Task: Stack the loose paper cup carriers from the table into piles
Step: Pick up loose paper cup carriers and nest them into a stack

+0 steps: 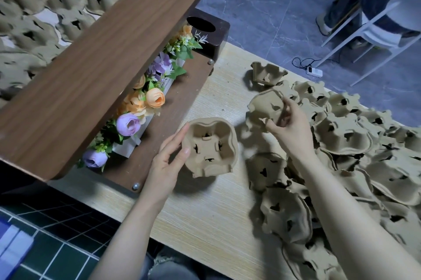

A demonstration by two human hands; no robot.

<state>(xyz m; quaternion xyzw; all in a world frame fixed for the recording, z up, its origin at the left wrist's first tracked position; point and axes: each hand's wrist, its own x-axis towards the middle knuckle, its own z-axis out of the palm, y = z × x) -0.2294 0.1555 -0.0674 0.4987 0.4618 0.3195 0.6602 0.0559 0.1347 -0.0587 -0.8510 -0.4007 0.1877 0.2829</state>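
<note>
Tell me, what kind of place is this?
Probably a small workroom or café back room, not a factory: a wooden table heaped with paper cup carriers, a shelf of artificial flowers, and white chairs on tiled floor.

Only one piece of lettering can be made out: dark capitals are printed on the white planter box [159, 95] that holds the artificial flowers [155, 97], under the wooden shelf [95, 56]. The letters "DEN" seem to be shown at about 735,525, just beside the purple bloom; the rest of the word is hidden by leaves and blurred. No text, label, brand or number can be read on the cup carriers [210, 148] or elsewhere.
</note>
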